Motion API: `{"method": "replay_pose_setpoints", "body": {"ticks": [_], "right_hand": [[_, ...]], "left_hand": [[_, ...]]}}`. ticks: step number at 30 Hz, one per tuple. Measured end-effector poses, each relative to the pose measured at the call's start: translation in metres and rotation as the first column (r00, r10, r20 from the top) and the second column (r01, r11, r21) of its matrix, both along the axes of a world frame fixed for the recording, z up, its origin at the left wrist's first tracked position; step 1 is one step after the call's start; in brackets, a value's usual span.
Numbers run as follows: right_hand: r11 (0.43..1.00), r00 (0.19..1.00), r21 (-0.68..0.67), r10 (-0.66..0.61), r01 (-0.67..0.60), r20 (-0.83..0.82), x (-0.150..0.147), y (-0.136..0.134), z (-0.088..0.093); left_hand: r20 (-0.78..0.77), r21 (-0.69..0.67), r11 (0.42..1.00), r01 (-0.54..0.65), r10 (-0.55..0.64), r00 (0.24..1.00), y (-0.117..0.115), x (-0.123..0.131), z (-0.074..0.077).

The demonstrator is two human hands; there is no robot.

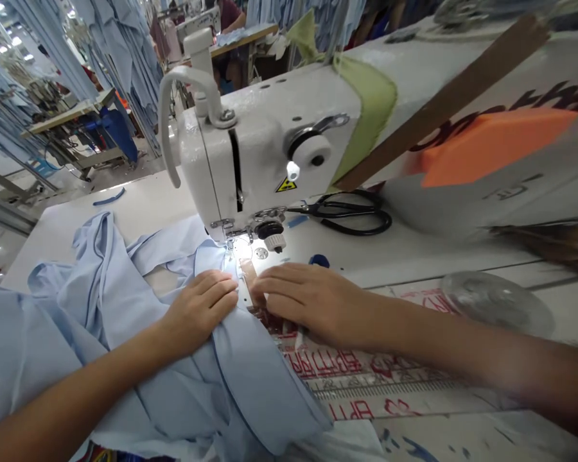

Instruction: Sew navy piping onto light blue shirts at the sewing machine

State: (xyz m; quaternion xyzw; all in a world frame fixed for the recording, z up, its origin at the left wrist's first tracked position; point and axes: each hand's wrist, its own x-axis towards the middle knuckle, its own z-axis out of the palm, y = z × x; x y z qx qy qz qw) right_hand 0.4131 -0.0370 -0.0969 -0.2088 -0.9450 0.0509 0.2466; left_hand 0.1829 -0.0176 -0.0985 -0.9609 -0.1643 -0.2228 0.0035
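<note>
A light blue garment (158,366) lies bunched on the sewing machine bed, its edge under the presser foot (230,247). My left hand (200,305) rests on this cloth just in front of the needle area, fingers stretched over it and close together; its thumb is hidden. To the right of the cloth edge, my right hand (308,298) hovers low over or touches the bed beside a brown tape strip (248,274). Its fingers are bent and pressed together, and whatever they may hold is hidden. The white sewing machine (250,147) stands directly ahead, its lamp lit.
Black-handled scissors (356,215) lie behind the needle area. A clear ruler (390,385) and a transparent round disc (498,301) are at the right. Blue scraps (110,197) dot the table. Hanging blue garments (120,58) and a co-worker's arm (235,22) appear beyond.
</note>
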Motion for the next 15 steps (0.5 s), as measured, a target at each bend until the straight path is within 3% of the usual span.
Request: {"method": "replay_pose_setpoints", "body": {"ticks": [4,8,15], "right_hand": [[0.998,0.999,0.063,-0.026,0.024,0.027,-0.004,0.021,-0.013],[0.999,0.999,0.051,-0.015,0.014,0.028,-0.005,0.025,-0.023],[0.992,0.991,0.103,-0.087,0.076,0.106,-0.001,0.024,-0.017]], "left_hand": [[-0.011,-0.01,0.998,0.061,-0.061,0.998,0.001,-0.001,0.006],[-0.008,0.015,0.999,0.034,-0.034,0.999,-0.007,0.002,0.002],[0.028,0.135,0.99,-0.046,0.042,0.999,-0.008,0.011,-0.006]]}}
